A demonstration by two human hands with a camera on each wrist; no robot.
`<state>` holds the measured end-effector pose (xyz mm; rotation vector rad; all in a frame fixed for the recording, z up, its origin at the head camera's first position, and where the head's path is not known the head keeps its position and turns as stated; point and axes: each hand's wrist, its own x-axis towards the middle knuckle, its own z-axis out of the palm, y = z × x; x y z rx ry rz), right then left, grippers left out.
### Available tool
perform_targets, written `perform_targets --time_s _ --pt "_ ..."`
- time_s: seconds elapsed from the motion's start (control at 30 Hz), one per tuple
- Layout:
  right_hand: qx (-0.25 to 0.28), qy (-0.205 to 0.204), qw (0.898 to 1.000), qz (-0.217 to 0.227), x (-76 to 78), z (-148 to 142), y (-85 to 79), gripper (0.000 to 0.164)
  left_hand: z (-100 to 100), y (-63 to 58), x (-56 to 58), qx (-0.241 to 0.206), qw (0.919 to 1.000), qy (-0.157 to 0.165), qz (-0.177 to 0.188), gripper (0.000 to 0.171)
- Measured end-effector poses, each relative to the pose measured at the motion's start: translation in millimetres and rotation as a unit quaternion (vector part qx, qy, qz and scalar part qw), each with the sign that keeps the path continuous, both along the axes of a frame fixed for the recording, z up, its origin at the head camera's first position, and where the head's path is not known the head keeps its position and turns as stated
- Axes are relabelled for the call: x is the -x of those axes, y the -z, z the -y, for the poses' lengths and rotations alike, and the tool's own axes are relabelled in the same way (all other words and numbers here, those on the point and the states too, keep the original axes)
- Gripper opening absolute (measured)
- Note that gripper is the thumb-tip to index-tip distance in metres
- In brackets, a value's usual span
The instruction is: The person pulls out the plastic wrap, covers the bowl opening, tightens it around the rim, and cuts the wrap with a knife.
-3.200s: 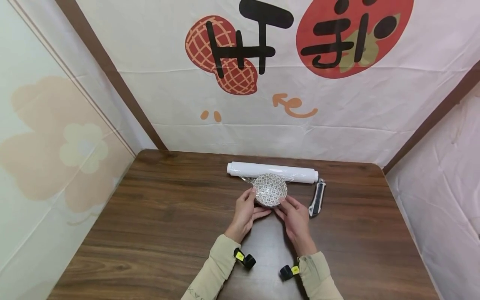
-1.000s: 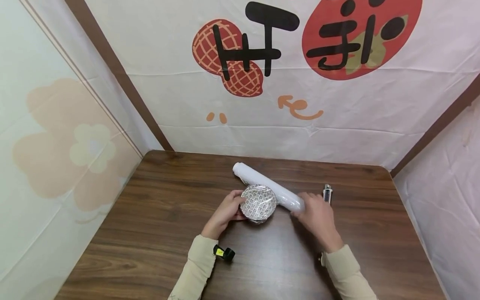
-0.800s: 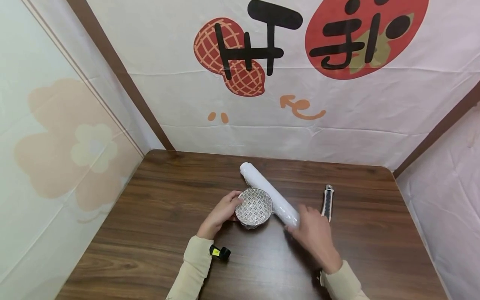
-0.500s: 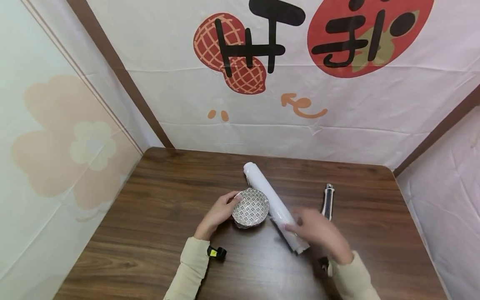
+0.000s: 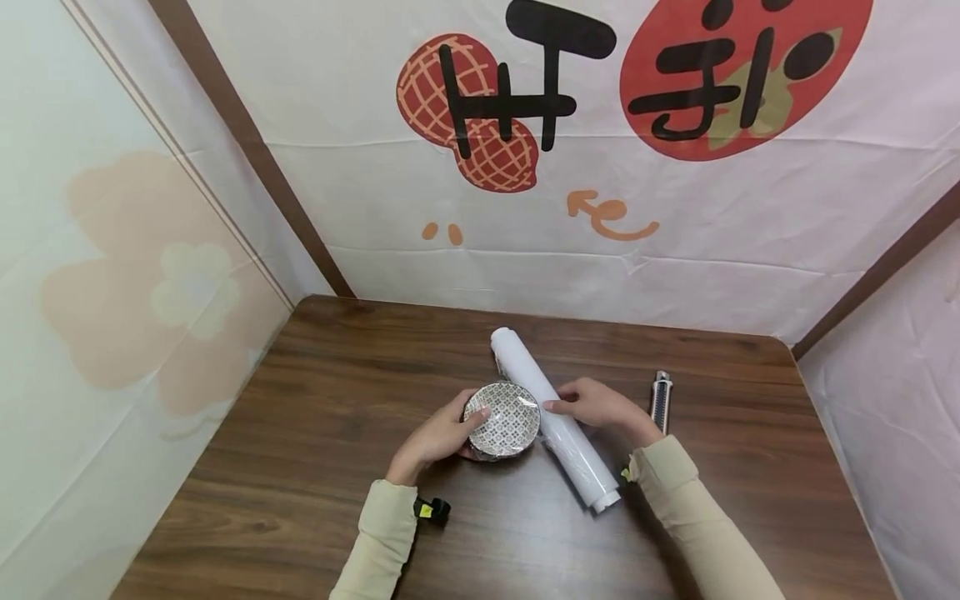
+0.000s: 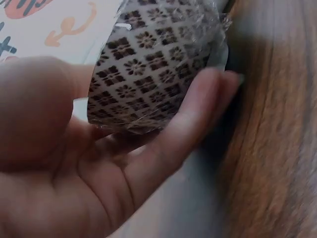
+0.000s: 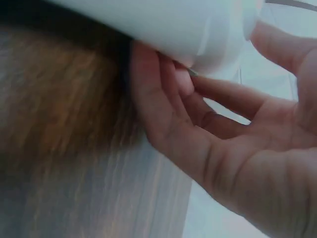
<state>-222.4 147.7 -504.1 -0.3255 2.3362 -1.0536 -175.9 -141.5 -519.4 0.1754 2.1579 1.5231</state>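
Note:
A small bowl (image 5: 502,421) with a patterned inside is covered in clear plastic wrap and tilted toward the head camera. My left hand (image 5: 441,433) holds it by its left side, thumb over the rim. In the left wrist view, the fingers support the bowl (image 6: 143,64) from outside; wrinkled film clings to it. A white roll of cling film (image 5: 573,454) lies diagonally on the table, close to the bowl's right side. My right hand (image 5: 600,404) reaches over the roll's middle, thumb extended near the bowl's rim. In the right wrist view, its loosely bent fingers touch the roll (image 7: 198,29).
A utility knife (image 5: 661,400) lies on the brown wooden table (image 5: 322,433), right of the right hand. White printed cloth (image 5: 450,275) stands behind the table's far edge, with more cloth at both sides.
The bowl, first in both hands, is now in the left hand alone, lower and further left. The roll has turned from crosswise to diagonal. My right hand has moved from its near end to its middle.

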Motion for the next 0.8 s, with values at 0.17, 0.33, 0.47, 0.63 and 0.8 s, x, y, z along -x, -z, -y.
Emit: perform_targets --time_s 0.17,0.33,0.47,0.63,0.8 --pt "-0.010 0.038 0.999 0.000 -15.7 -1.5 -5.3 0.034 -0.4 0.2 3.2 -0.004 0.9999 -0.009 -0.008 0.046" --pt "-0.054 0.072 0.996 -0.021 -32.9 -7.5 -8.6 0.036 2.5 -0.4 8.2 0.014 0.9996 0.015 -0.018 0.042" --pt "-0.079 0.097 0.991 -0.046 -41.3 -16.7 -7.3 0.038 4.1 0.4 12.8 0.024 0.9987 0.033 -0.030 0.045" --pt "-0.071 0.133 0.988 -0.028 -51.1 -30.1 -5.5 0.042 8.3 0.9 17.3 0.012 0.9983 0.049 -0.031 0.046" --pt "-0.057 0.167 0.984 -0.001 -59.5 -43.1 -6.2 0.047 15.6 2.9 18.8 -0.004 0.9982 0.054 -0.027 0.046"
